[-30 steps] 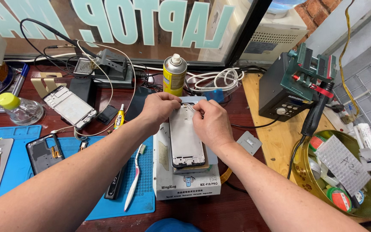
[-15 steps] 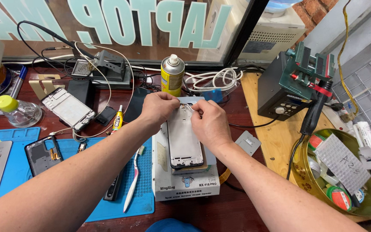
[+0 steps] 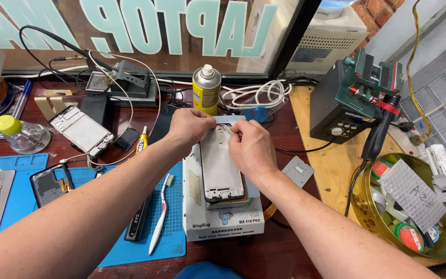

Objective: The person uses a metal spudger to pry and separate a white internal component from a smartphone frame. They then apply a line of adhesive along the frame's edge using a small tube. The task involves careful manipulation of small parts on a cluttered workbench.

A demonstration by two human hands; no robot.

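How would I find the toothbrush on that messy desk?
Start at the blue mat on the left side of the desk. Near its right edge, just left of the white box that the phone frame lies on, is the toothbrush. It is thin and white with bristles at the top, lying beside a fatter black tool.

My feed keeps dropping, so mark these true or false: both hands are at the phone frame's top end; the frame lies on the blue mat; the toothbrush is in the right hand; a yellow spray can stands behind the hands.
1. Both the left hand and the right hand are at the top end of the phone frame. True.
2. The frame lies on the blue mat. False: it rests on a white box-like unit.
3. The right hand holds the toothbrush. False: it lies on the mat.
4. A yellow spray can stands behind the hands. True.
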